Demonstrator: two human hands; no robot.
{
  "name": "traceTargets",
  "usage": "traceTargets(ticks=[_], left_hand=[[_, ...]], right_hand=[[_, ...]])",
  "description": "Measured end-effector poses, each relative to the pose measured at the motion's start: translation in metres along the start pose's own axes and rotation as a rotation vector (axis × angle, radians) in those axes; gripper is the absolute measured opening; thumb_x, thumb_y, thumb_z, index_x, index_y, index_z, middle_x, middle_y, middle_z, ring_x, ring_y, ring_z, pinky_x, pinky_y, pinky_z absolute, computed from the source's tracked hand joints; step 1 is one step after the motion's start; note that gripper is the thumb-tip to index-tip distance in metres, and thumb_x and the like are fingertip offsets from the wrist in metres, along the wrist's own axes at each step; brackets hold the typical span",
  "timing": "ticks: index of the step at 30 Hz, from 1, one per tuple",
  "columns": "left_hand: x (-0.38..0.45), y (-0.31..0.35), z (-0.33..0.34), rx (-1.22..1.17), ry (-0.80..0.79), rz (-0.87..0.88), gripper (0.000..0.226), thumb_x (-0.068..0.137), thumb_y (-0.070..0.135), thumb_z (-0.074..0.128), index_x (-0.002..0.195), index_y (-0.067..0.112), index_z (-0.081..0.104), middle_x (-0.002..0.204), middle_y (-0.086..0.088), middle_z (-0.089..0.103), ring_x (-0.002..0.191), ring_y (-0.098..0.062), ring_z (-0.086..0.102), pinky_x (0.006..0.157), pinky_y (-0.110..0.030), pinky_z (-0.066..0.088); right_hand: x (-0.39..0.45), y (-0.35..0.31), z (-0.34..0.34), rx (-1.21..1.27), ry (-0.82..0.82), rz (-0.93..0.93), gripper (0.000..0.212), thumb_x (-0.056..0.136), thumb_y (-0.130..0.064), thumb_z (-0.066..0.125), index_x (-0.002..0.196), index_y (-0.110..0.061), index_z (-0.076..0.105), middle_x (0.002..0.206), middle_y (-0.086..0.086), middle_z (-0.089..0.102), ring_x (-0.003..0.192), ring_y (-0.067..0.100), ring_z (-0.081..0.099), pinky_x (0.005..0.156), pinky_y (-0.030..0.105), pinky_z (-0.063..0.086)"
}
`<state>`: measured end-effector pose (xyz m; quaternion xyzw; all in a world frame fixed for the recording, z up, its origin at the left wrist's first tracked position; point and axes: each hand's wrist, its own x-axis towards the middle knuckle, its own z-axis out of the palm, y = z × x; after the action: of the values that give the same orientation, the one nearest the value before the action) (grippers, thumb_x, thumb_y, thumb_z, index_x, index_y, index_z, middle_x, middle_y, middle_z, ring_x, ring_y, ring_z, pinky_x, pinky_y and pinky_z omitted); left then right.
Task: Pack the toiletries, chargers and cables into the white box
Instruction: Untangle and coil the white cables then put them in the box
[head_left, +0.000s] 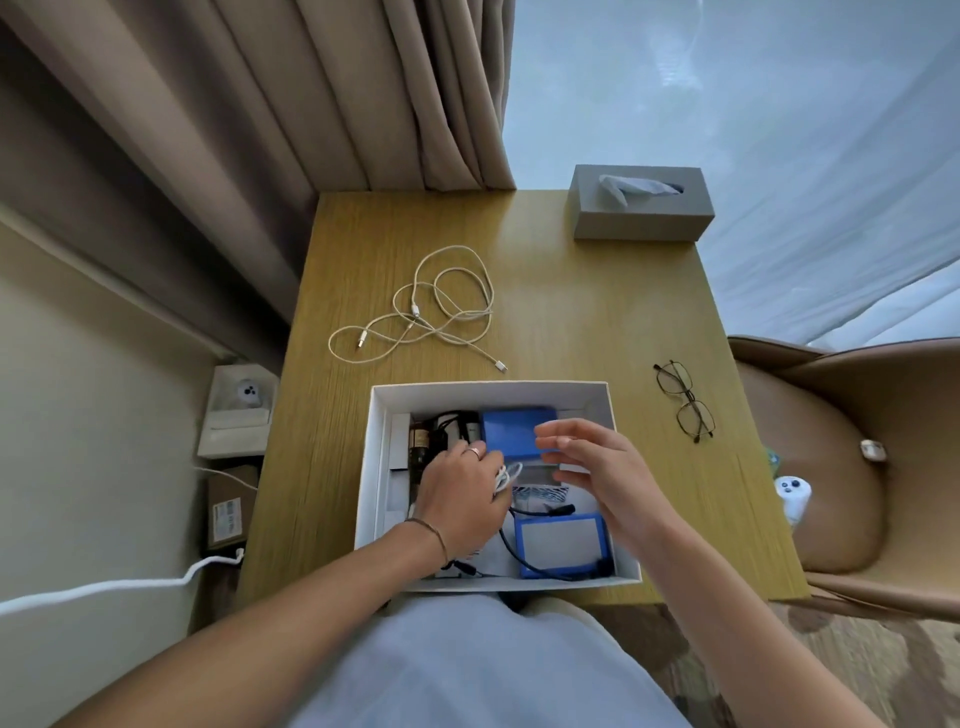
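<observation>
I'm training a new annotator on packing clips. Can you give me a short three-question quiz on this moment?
1. True or false: the beige cable on the wooden table is already inside the white box.
2. Which hand has its grip closed on a coiled white cable inside the box?
A. left hand
B. right hand
C. neither
3. Fill in: the eyeglasses lie on the table to the ____ of the box.

Key: 1 false; 2 A; 3 right
</observation>
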<state>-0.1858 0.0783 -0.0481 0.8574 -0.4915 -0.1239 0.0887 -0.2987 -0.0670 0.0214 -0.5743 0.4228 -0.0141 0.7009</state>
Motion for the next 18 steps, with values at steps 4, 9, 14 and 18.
traceTargets(ticks=[4,9,14,18], left_hand=[[-0.001,0.002,0.012,0.215,0.024,0.1,0.042,0.092,0.054,0.039,0.092,0.017,0.061,0.09,-0.005,0.062,0.084,-0.025,0.053,0.074,-0.039,0.037],[-0.006,0.007,0.011,0.259,-0.067,0.142,0.057,0.09,0.066,0.031,0.109,0.017,0.053,0.101,-0.007,0.056,0.092,-0.027,0.048,0.084,-0.044,0.035],[-0.009,0.004,-0.014,0.157,-0.011,0.118,0.068,0.085,0.083,0.024,0.101,0.023,0.053,0.094,0.0,0.052,0.087,-0.022,0.045,0.081,-0.04,0.036],[0.001,-0.011,-0.048,-0.052,0.106,0.098,0.052,0.096,0.065,0.027,0.098,0.025,0.061,0.094,0.007,0.057,0.09,-0.016,0.051,0.083,-0.037,0.041]], right_hand=[[-0.002,0.007,0.0,0.015,-0.02,0.014,0.026,0.1,-0.006,0.051,0.107,-0.011,0.075,0.107,0.006,0.077,0.1,0.02,0.07,0.089,0.034,0.054],[0.0,0.01,0.005,-0.005,-0.058,0.004,0.022,0.096,-0.005,0.055,0.103,-0.01,0.075,0.1,0.009,0.077,0.088,0.017,0.067,0.083,0.032,0.052],[0.009,-0.007,0.009,-0.068,-0.064,-0.071,0.024,0.097,-0.003,0.053,0.098,-0.012,0.075,0.094,0.008,0.077,0.083,0.013,0.067,0.068,0.018,0.052],[0.025,-0.037,0.012,-0.139,-0.053,-0.18,0.022,0.097,-0.001,0.051,0.1,-0.004,0.073,0.088,0.012,0.074,0.073,0.011,0.063,0.066,0.019,0.047]])
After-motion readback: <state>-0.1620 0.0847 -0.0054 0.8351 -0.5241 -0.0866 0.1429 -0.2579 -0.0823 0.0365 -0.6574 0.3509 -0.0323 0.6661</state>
